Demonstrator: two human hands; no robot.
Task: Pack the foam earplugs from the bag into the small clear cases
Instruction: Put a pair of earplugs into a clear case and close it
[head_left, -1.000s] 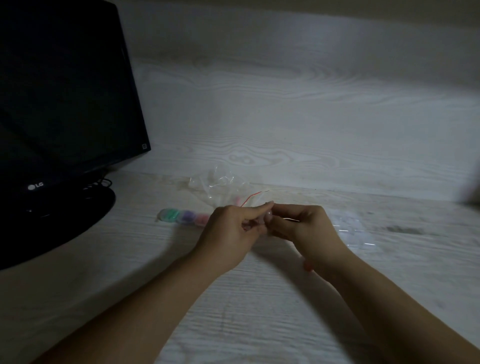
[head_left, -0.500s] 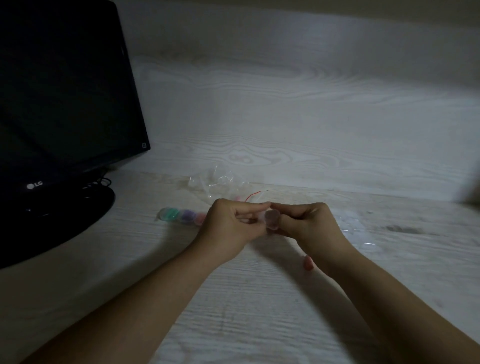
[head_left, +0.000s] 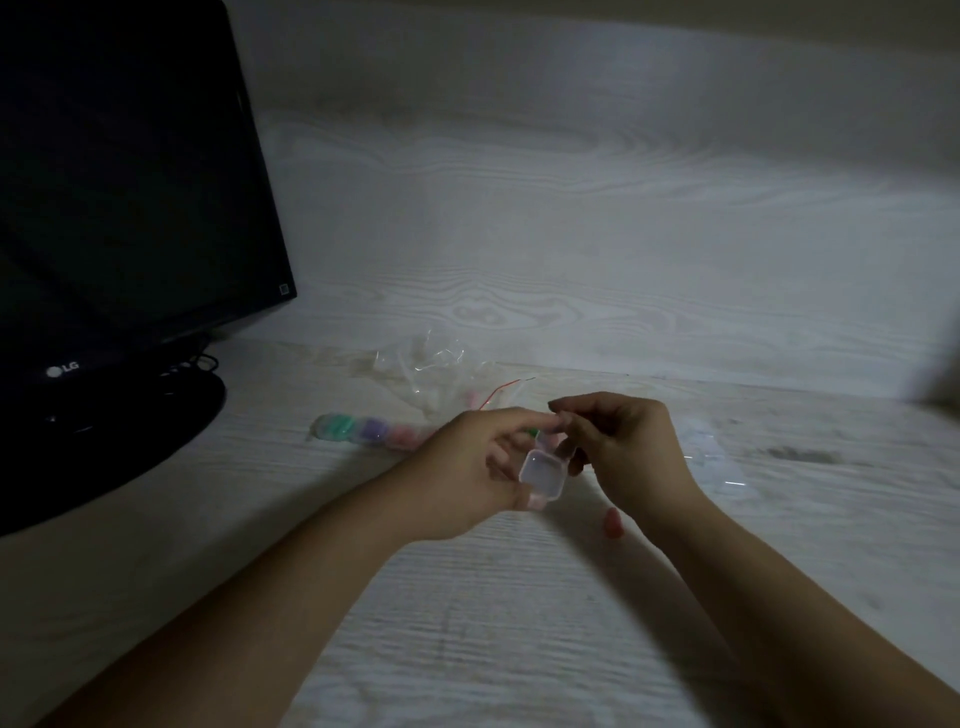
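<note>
A small clear case (head_left: 543, 474) hangs open between my two hands above the desk, its lid swung down toward me. My left hand (head_left: 470, 470) grips the case from the left, thumb and forefinger on its upper part. My right hand (head_left: 621, 449) pinches the case's upper half from the right with curled fingers. A loose pink earplug (head_left: 613, 521) lies on the desk under my right wrist. The clear zip bag (head_left: 441, 371) with a red seal line lies behind my hands, a few pink earplugs inside. A row of filled cases (head_left: 363, 430) with green, purple and pink earplugs sits left of my hands.
A black monitor (head_left: 119, 176) on a round stand fills the left side, cables behind its base. Clear plastic (head_left: 711, 457) lies on the desk right of my hands. The white wood-grain desk (head_left: 493, 623) meets a matching back wall just behind the bag.
The case, closed and pinched between both hands before, has swung open with its lid dropped toward me. My hands have drawn slightly apart.
</note>
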